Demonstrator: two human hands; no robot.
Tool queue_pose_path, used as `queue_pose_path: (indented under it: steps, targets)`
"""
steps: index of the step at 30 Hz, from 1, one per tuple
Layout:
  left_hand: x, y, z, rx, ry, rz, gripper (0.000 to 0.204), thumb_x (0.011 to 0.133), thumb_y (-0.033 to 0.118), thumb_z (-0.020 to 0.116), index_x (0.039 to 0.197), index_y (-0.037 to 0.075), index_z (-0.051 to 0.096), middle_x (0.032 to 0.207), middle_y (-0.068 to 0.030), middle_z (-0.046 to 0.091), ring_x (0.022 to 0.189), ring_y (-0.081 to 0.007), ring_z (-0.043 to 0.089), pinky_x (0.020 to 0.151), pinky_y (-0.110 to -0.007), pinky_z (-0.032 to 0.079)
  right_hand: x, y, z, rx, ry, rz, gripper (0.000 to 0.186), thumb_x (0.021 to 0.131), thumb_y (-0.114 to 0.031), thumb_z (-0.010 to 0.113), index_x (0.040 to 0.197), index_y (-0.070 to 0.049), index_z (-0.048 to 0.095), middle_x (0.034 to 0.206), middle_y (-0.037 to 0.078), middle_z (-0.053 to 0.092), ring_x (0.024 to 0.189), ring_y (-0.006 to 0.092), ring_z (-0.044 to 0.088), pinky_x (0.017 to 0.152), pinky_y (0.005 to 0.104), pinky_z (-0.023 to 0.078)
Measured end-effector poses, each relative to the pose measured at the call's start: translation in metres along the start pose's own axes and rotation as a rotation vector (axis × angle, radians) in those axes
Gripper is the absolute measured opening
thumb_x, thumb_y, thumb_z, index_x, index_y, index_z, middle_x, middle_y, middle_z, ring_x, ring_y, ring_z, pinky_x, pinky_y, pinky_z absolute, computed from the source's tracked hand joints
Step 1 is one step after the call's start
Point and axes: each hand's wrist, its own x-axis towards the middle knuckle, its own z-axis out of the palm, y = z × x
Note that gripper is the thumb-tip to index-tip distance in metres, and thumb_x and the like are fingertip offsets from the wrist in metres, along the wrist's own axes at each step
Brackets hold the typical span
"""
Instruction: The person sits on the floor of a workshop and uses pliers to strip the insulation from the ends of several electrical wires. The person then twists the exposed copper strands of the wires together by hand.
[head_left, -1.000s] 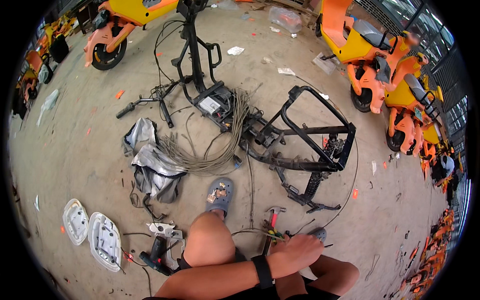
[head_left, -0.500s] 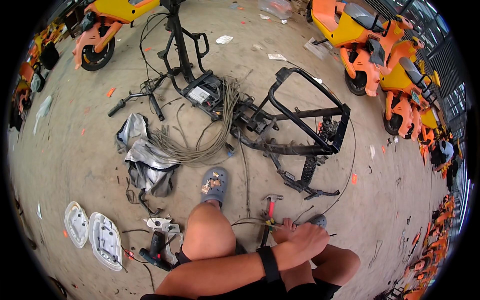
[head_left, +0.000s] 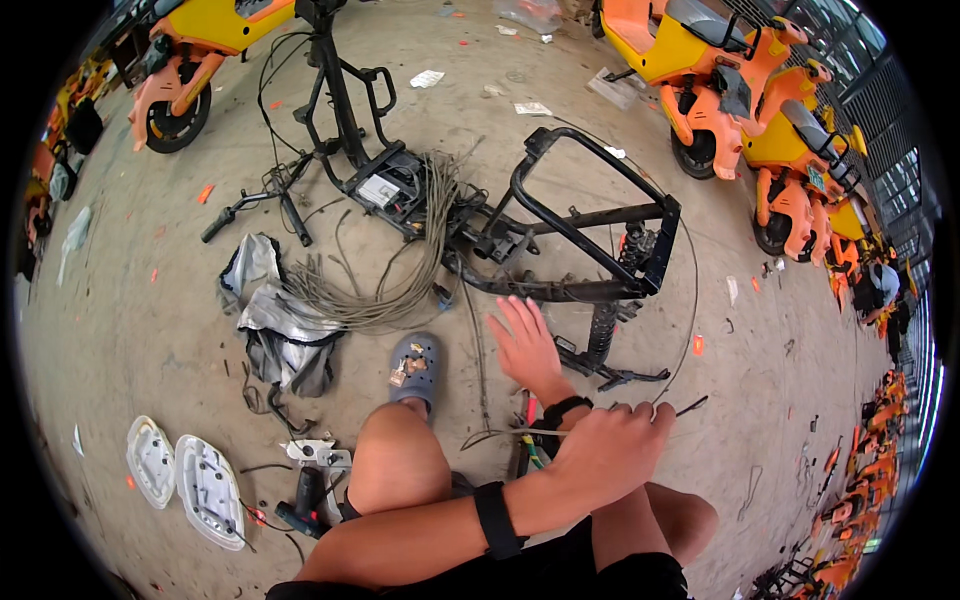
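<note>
My hands at a thin cable, stripped scooter frame ahead on the concrete.

My left hand (head_left: 612, 455), arm crossing my knees, is closed in a fist around a thin grey cable (head_left: 500, 434) that runs out of it toward 9 o'clock and pokes out again toward 3 o'clock. My right hand (head_left: 524, 345) is spread flat, fingers apart, reaching toward 12 o'clock just short of the black scooter frame (head_left: 590, 215). A bundle of loose cables (head_left: 400, 280) lies at 11 o'clock beside my grey clog (head_left: 415, 362). A cordless drill (head_left: 305, 495) and two white covers (head_left: 180, 475) sit at 9 o'clock; orange scooters (head_left: 720, 90) stand at 1 o'clock.
</note>
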Motion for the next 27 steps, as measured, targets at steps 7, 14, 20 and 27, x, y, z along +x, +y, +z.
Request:
queue_pose_path:
  steps: [7, 14, 20, 27]
  targets:
    - [-0.009, -0.017, -0.023, 0.084, -0.096, -0.111, 0.029, 0.075, 0.002, 0.065, 0.101, -0.001, 0.052, 0.072, -0.0104, 0.060, 0.060, -0.0302, 0.062, 0.050, -0.038, 0.050, 0.024, 0.010, 0.011, -0.065, -0.054, -0.049, 0.043, 0.081, -0.015, 0.063, 0.123, -0.006, 0.064, 0.143, 0.015, 0.051, 0.139, 0.0307, 0.041, 0.119, 0.0482, 0.029]
    - [-0.016, -0.018, -0.030, 0.021, -0.057, -0.085, 0.024, 0.079, 0.003, 0.063, 0.101, 0.000, 0.054, 0.077, -0.0122, 0.060, 0.065, -0.0306, 0.066, 0.050, -0.040, 0.051, -0.009, 0.037, 0.013, -0.157, -0.024, -0.063, 0.036, 0.079, -0.015, 0.065, 0.114, -0.007, 0.066, 0.126, 0.011, 0.058, 0.123, 0.0265, 0.051, 0.104, 0.0421, 0.040]
    - [-0.012, -0.016, -0.025, -0.007, -0.076, -0.101, 0.011, 0.090, 0.010, 0.061, 0.094, 0.000, 0.056, 0.073, -0.0139, 0.064, 0.060, -0.0342, 0.065, 0.052, -0.044, 0.052, -0.022, 0.044, 0.012, -0.185, -0.124, 0.054, 0.028, 0.078, -0.015, 0.067, 0.106, -0.009, 0.065, 0.107, 0.009, 0.056, 0.109, 0.0261, 0.054, 0.089, 0.0408, 0.042]
    - [-0.012, -0.008, -0.029, -0.130, 0.046, 0.026, 0.013, 0.094, 0.014, 0.062, 0.093, 0.002, 0.060, 0.067, -0.0137, 0.064, 0.057, -0.0346, 0.063, 0.048, -0.042, 0.049, -0.001, 0.025, -0.025, -0.099, 0.129, -0.074, 0.040, 0.078, -0.013, 0.067, 0.118, -0.013, 0.064, 0.115, 0.007, 0.057, 0.111, 0.0257, 0.054, 0.102, 0.0456, 0.039]
